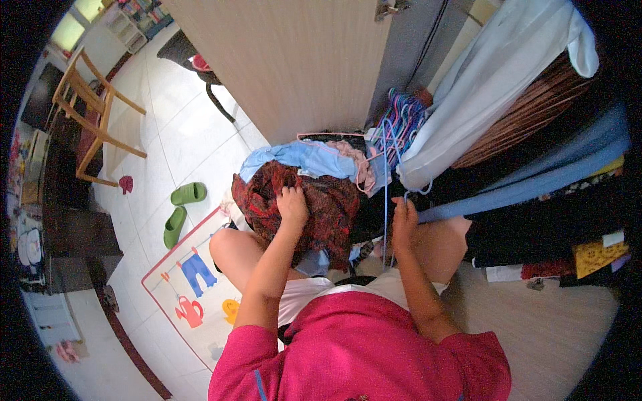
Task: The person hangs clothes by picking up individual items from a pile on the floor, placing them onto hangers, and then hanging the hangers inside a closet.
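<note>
My left hand (292,206) is closed on a dark red and brown patterned garment (333,204), which lies bunched over my lap. In my right hand (404,224) is a light blue clothes hanger (386,217), gripped near its hook, its long bar upright beside the garment. Behind the patterned cloth lies a light blue garment (284,159), with a pink hanger (331,136) among the clothes. A bundle of coloured hangers (405,110) sits just beyond my right hand. Folds hide the patterned garment's full shape.
White (495,87), brown (521,110) and blue (535,177) clothes hang close on my right. A wooden door panel (294,67) stands ahead. To the left are green slippers (188,194), a printed mat (200,294) and a wooden chair (100,113).
</note>
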Action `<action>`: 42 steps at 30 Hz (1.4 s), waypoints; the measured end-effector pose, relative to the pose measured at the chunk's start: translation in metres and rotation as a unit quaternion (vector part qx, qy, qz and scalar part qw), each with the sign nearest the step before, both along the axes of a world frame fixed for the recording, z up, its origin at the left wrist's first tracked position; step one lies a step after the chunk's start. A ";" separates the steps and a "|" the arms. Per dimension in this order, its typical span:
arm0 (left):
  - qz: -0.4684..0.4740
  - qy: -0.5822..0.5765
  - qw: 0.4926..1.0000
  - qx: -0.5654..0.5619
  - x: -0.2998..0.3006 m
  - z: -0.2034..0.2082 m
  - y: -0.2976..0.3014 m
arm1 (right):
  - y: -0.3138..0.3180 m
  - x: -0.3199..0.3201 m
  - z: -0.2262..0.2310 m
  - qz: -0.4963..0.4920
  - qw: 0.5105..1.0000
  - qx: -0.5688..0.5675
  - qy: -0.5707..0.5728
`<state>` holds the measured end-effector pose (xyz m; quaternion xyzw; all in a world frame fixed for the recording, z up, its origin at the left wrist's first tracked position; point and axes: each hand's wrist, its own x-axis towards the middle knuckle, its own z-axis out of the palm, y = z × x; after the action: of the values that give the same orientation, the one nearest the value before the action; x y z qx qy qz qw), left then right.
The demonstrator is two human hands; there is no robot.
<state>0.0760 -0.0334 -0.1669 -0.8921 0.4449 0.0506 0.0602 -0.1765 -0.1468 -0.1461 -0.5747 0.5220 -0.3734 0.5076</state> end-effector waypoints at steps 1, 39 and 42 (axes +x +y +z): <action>0.024 0.025 0.999 -0.008 -0.008 -0.009 0.004 | -0.002 -0.002 0.002 -0.010 0.999 -0.028 0.011; -0.232 0.173 0.910 -0.295 -0.023 0.061 -0.154 | -0.090 -0.060 0.062 0.022 0.894 -0.343 0.287; -0.157 0.112 0.935 -0.296 -0.028 0.111 -0.169 | -0.091 -0.058 0.080 -0.085 0.982 0.084 -0.143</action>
<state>0.0478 -0.2028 -0.0558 -0.7771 0.5776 0.0063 -0.2500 -0.2344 -0.2379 -0.0664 -0.4238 0.5205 -0.4486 0.5901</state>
